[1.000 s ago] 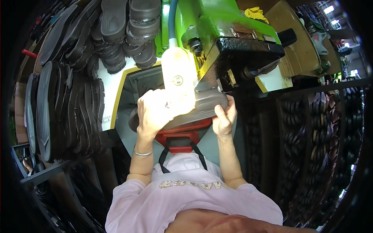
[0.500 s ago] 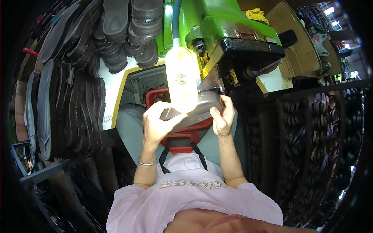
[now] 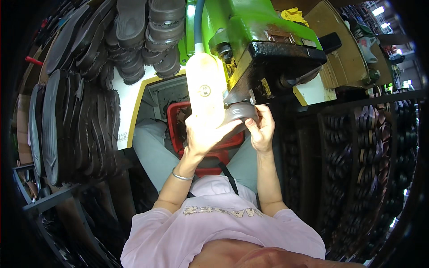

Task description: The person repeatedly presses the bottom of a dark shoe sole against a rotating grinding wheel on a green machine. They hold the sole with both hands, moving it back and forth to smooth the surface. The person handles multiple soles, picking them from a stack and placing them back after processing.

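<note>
Between my two hands is a dark grey shoe sole (image 3: 241,112), held up against the underside of a green machine's black head (image 3: 272,67). My left hand (image 3: 203,134) grips its left part, fingers partly hidden behind a glaring white lamp (image 3: 205,85). At the sole's right end, my right hand (image 3: 262,129) pinches it between thumb and fingers, close to a small metal part of the machine. The lamp hides some of the sole. Below my hands, a red basket (image 3: 172,129) sits between my knees.
Stacks of grey soles with ragged edges (image 3: 167,35) stand on the white, yellow-edged table (image 3: 129,107). More soles (image 3: 85,129) stand on edge at the left. A cardboard box (image 3: 344,53) is at the back right; racks of dark soles (image 3: 353,147) fill the right side.
Both hands have shifted right with the sole, the left one more. The sole has turned, so its end now faces me by the machine head.
</note>
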A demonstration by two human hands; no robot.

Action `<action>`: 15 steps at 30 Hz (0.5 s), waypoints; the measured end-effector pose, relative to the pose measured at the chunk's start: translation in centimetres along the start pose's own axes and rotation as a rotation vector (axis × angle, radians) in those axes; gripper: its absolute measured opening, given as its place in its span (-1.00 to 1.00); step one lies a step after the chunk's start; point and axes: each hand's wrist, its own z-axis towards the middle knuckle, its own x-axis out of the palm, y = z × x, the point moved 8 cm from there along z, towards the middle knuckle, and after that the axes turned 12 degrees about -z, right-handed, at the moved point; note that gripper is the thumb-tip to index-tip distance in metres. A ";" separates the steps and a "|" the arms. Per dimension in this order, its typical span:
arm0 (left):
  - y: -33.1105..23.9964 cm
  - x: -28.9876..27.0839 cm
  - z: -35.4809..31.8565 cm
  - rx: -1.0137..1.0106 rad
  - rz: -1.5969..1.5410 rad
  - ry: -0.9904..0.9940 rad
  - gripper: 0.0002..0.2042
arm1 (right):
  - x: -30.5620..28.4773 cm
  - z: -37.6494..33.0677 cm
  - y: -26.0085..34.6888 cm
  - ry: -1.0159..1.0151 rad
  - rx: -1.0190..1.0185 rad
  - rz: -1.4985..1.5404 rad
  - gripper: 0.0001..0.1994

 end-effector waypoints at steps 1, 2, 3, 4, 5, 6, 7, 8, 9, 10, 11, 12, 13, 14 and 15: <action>0.1 0.0 0.1 0.003 0.054 0.000 -0.65 | 0.0 0.2 -0.2 0.000 0.019 0.018 -0.57; 0.1 0.0 0.3 0.005 0.108 0.000 -0.65 | 0.1 0.4 -0.2 -0.008 0.016 0.029 -0.57; 0.1 0.0 0.4 0.013 0.135 -0.004 -0.65 | 0.2 0.6 -0.1 -0.017 0.014 0.039 -0.57; 0.0 -0.1 0.4 0.020 0.164 -0.008 -0.65 | 0.4 0.7 0.0 -0.025 0.012 0.051 -0.58; -0.1 -0.1 0.5 0.031 0.165 -0.016 -0.66 | 0.4 0.8 0.2 -0.024 0.012 0.059 -0.58; -0.1 -0.2 0.5 0.025 0.156 -0.016 -0.66 | 0.5 0.9 0.4 -0.023 0.012 0.066 -0.58; 0.0 -0.1 0.4 0.019 0.146 -0.016 -0.66 | 0.4 0.9 0.5 -0.023 0.013 0.071 -0.58; 0.3 0.0 0.2 -0.005 0.126 -0.009 -0.67 | 0.4 0.9 0.4 -0.014 0.020 0.063 -0.58; 0.5 0.0 0.1 -0.031 0.107 -0.005 -0.68 | 0.3 0.9 0.3 -0.005 0.027 0.054 -0.58; 0.7 0.1 -0.1 -0.057 0.088 -0.001 -0.69 | 0.3 0.9 0.1 0.003 0.033 0.045 -0.57; 0.9 0.2 -0.3 -0.085 0.071 0.000 -0.70 | 0.4 0.9 0.0 0.011 0.046 0.056 -0.57; 0.8 0.1 -0.4 -0.088 0.067 -0.008 -0.71 | 0.5 0.9 -0.1 0.019 0.059 0.066 -0.57; 0.7 0.0 -0.5 -0.089 0.063 -0.016 -0.72 | 0.7 0.9 -0.2 0.028 0.071 0.078 -0.57; 0.3 -0.1 -0.4 -0.064 0.071 -0.034 -0.73 | 0.8 1.0 0.0 0.028 0.064 0.082 -0.57; 0.3 -0.2 -0.6 -0.056 0.055 -0.052 -0.73 | 0.9 1.1 0.2 0.028 0.057 0.086 -0.57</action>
